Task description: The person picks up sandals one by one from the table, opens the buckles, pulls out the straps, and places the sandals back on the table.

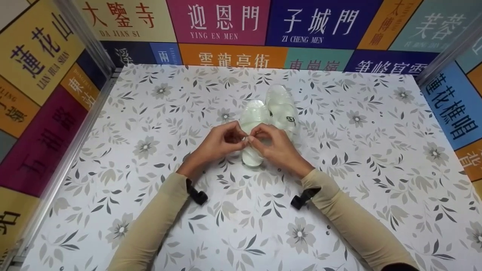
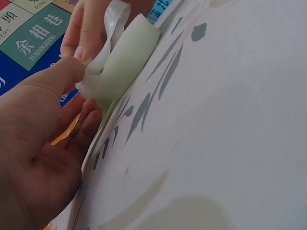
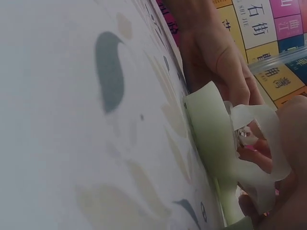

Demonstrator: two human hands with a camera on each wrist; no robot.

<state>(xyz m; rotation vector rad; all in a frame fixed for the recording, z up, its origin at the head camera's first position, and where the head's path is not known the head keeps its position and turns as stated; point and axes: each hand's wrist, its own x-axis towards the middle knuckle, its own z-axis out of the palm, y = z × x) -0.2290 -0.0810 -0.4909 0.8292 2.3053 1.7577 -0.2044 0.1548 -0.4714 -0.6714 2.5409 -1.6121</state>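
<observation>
Two pale green, translucent sandals lie side by side on the table. My hands meet over the nearer left sandal point(image 1: 253, 160), whose heel point(image 2: 127, 57) stands on the cloth in the left wrist view. Thumb and fingers of my left hand point(image 1: 226, 142) pinch at its ankle strap point(image 2: 113, 24). My right hand point(image 1: 274, 145) pinches the strap from the other side, fingertips almost touching the left ones. A small shiny buckle point(image 3: 243, 136) shows behind the strap in the right wrist view. Fingers partly hide the strap's ends; whether it is fastened I cannot tell.
The other sandal point(image 1: 279, 101), with a small dark badge on its side, lies just right and a little farther back. A floral cloth point(image 1: 158, 210) covers the table. Coloured panels with writing point(image 1: 222, 22) stand along the back and sides.
</observation>
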